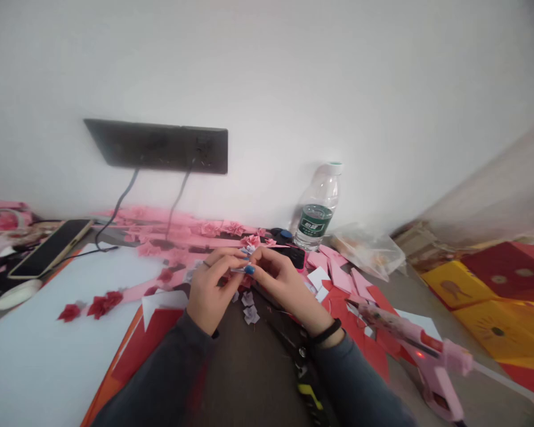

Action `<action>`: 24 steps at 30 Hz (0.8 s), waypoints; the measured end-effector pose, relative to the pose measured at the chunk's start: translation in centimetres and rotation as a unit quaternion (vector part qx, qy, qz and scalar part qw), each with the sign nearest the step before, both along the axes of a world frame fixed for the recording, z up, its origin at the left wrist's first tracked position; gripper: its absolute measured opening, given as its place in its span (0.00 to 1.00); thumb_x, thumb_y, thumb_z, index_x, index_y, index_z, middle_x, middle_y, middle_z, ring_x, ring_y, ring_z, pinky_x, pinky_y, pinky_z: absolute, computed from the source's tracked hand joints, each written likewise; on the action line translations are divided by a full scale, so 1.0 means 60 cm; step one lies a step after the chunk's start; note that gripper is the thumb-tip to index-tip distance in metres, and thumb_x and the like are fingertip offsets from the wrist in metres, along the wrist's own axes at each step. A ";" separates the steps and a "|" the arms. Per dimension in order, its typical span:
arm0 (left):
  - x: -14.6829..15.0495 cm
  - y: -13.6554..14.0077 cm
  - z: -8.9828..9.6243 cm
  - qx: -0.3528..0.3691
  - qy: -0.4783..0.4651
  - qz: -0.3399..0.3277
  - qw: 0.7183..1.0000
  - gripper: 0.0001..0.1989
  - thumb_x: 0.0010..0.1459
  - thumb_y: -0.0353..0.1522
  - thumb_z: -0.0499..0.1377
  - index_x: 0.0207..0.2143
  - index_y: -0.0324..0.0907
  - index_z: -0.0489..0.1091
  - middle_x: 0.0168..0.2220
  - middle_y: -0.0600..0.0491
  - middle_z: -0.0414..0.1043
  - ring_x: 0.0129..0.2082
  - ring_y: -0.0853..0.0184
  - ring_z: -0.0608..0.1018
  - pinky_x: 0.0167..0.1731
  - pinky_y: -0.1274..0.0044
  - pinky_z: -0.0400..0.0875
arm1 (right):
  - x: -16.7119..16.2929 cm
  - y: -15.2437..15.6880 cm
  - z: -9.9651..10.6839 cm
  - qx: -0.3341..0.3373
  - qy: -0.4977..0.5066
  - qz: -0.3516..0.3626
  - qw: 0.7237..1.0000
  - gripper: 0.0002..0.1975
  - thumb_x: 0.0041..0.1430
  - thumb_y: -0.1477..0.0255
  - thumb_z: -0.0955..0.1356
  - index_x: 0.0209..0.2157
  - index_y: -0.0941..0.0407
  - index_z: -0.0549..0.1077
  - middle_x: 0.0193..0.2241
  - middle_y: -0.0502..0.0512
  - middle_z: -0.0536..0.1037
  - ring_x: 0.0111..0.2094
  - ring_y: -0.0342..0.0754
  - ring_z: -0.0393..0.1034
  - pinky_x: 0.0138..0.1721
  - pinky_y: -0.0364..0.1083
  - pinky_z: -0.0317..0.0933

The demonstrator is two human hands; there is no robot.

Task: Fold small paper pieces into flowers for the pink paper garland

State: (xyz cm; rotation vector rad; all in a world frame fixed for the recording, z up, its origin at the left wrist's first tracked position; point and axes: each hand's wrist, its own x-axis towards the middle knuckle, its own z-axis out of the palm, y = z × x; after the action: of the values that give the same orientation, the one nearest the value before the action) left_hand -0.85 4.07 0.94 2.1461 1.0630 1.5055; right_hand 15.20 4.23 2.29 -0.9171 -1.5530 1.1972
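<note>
My left hand [210,290] and my right hand [282,283] meet at the middle of the desk. The fingertips of both are pinched on a small pale lavender piece of paper [237,271], mostly covered by the fingers. Just below them lie several small lavender paper flowers [250,313]. Black scissors [301,354] with a yellow-marked handle rest beside my right forearm. Behind my hands, pink paper flowers [211,229] and pink strips spread along the wall. Dark red paper flowers [104,304] sit on a pink strip to the left.
A pink glue gun [434,362] with a lit red light lies at the right, near red paper [338,302] and pink paper pieces [338,276]. A water bottle [315,219] stands by the wall. Yellow boxes [493,320] are far right; a phone [53,248] and white board [35,356] lie left.
</note>
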 end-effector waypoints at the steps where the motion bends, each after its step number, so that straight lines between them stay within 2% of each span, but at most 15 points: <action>1: 0.000 0.000 0.000 0.003 0.002 0.004 1.000 0.07 0.58 0.22 0.59 0.34 0.42 0.73 0.39 0.51 0.75 0.40 0.66 0.79 0.37 0.78 0.74 | 0.000 0.000 0.000 0.000 0.001 0.003 1.000 0.15 0.58 0.60 0.70 0.28 0.56 0.66 0.25 0.47 0.66 0.27 0.42 0.61 0.28 0.42 0.56; 4: 0.001 -0.001 -0.001 0.014 0.004 0.014 1.000 0.07 0.57 0.22 0.60 0.35 0.42 0.74 0.38 0.51 0.74 0.38 0.67 0.79 0.35 0.79 0.75 | -0.002 -0.001 0.001 0.002 0.009 0.003 1.000 0.12 0.57 0.63 0.70 0.30 0.56 0.68 0.27 0.48 0.68 0.28 0.43 0.63 0.29 0.42 0.58; 9: 0.000 0.000 -0.003 0.036 0.004 0.023 0.999 0.10 0.56 0.20 0.61 0.35 0.42 0.74 0.39 0.52 0.73 0.40 0.66 0.78 0.40 0.76 0.76 | -0.003 -0.001 -0.002 -0.009 0.021 0.005 1.000 0.09 0.56 0.66 0.70 0.32 0.56 0.70 0.28 0.49 0.70 0.28 0.43 0.65 0.30 0.43 0.60; 15: 0.005 -0.004 -0.004 -0.043 -0.048 0.002 0.998 0.12 0.59 0.23 0.58 0.43 0.44 0.72 0.46 0.49 0.69 0.45 0.66 0.76 0.37 0.79 0.79 | 0.003 0.007 -0.011 -0.033 0.046 -0.046 0.997 0.10 0.56 0.64 0.70 0.35 0.56 0.72 0.30 0.51 0.73 0.30 0.44 0.67 0.33 0.44 0.63; 19: 0.006 -0.006 -0.005 -0.094 -0.108 -0.029 0.989 0.11 0.60 0.26 0.57 0.45 0.44 0.71 0.49 0.49 0.69 0.48 0.65 0.76 0.41 0.78 0.78 | 0.007 0.012 -0.014 -0.024 0.066 -0.061 0.996 0.09 0.55 0.64 0.71 0.34 0.55 0.73 0.30 0.50 0.74 0.31 0.45 0.69 0.35 0.44 0.65; 21: 0.005 -0.005 -0.007 -0.132 -0.157 -0.041 0.978 0.11 0.61 0.27 0.57 0.46 0.45 0.70 0.47 0.50 0.71 0.46 0.67 0.77 0.42 0.78 0.77 | 0.007 0.012 -0.014 -0.020 0.066 -0.053 0.996 0.08 0.56 0.66 0.70 0.34 0.55 0.73 0.31 0.50 0.74 0.32 0.44 0.69 0.36 0.44 0.65; 24: 0.005 0.000 -0.008 -0.174 -0.198 -0.046 0.963 0.07 0.60 0.29 0.58 0.41 0.43 0.71 0.40 0.52 0.75 0.40 0.68 0.79 0.40 0.79 0.77 | 0.005 0.009 -0.011 -0.003 0.065 -0.048 0.997 0.05 0.57 0.69 0.69 0.35 0.56 0.73 0.32 0.51 0.74 0.33 0.44 0.70 0.37 0.44 0.65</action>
State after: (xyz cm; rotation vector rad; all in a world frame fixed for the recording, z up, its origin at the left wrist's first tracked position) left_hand -0.55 4.05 0.48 1.5537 0.9804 1.4898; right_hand 15.52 4.78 1.65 -0.8896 -1.3870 1.1710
